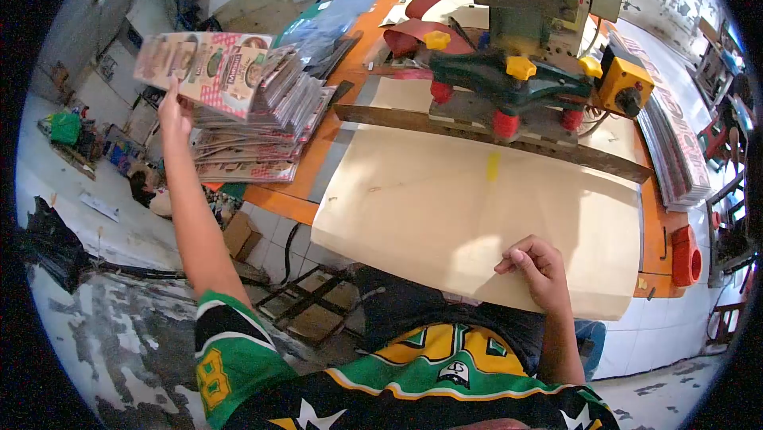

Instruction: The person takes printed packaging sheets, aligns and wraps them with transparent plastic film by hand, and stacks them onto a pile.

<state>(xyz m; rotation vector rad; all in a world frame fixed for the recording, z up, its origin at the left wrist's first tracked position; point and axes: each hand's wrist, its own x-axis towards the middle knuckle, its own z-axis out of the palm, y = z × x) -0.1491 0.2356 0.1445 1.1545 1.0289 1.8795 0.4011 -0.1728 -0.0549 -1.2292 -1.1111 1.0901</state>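
Observation:
My left hand [176, 116] reaches out to the left and pinches the near edge of a printed plastic packaging sheet [214, 71] with food pictures and red checks. Its left end is smeared by motion. Directly under and beside it lies a tall, uneven stack of similar printed packages [254, 148] on the orange table. Over the front of a cream work sheet [413, 199], my right hand [540, 271] hovers with its fingers curled in and nothing visible in them. A strip of yellow tape [493, 166] is stuck on the cream sheet.
A press machine [517, 84] with a long metal bar [493, 142] spans the back of the orange table [282, 204]. Another package stack [675, 140] stands at the right. A red tape roll [685, 257] sits by the right edge. Clear plastic [326, 25] lies behind the left stack.

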